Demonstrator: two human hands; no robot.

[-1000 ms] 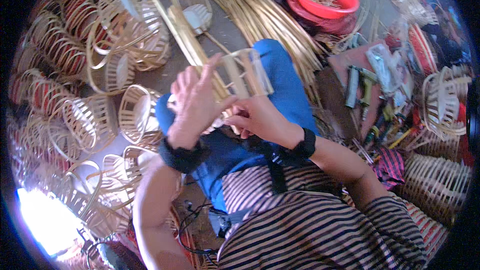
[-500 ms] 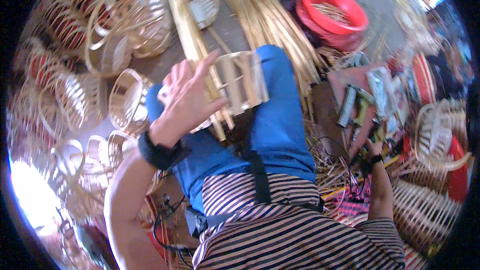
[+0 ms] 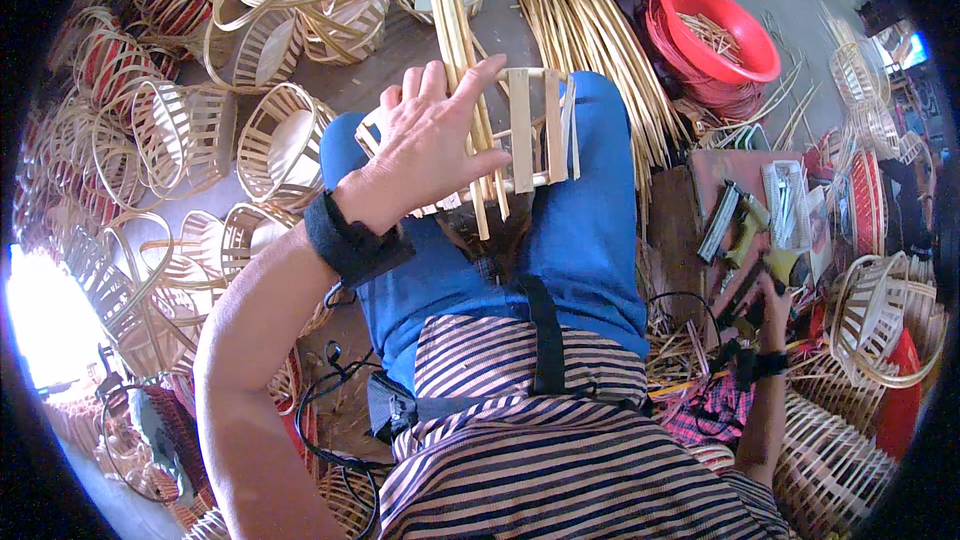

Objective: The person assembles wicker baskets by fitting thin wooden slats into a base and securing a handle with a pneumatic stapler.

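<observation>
A half-built basket frame (image 3: pixel 521 130) of pale upright slats lies across my blue-trousered thighs. Over it runs a bundle of thin wooden strips (image 3: pixel 455 20), whose near ends reach past the frame's near edge. My left hand (image 3: pixel 420 145) rests palm down on strips and frame, thumb and index finger stretched wide. Off to the right, my right hand (image 3: pixel 770 295) reaches among tools on a low stand, its fingers bent and partly in shadow beside something dark. Just beyond it lies an olive-green staple gun (image 3: pixel 748 230) with a grey magazine (image 3: pixel 718 223).
Finished and part-finished baskets (image 3: pixel 283 140) crowd the left side. A long sheaf of strips (image 3: pixel 585 30) lies ahead. Red basins (image 3: pixel 720 0) with short sticks stand at far right. A clear box (image 3: pixel 787 205) sits by the staple gun. Cables (image 3: pixel 335 410) trail beside my left hip.
The whole view has shifted and become sharper. My left hand keeps its place on the strips and basket frame. My right hand stays among the tools, slightly turned.
</observation>
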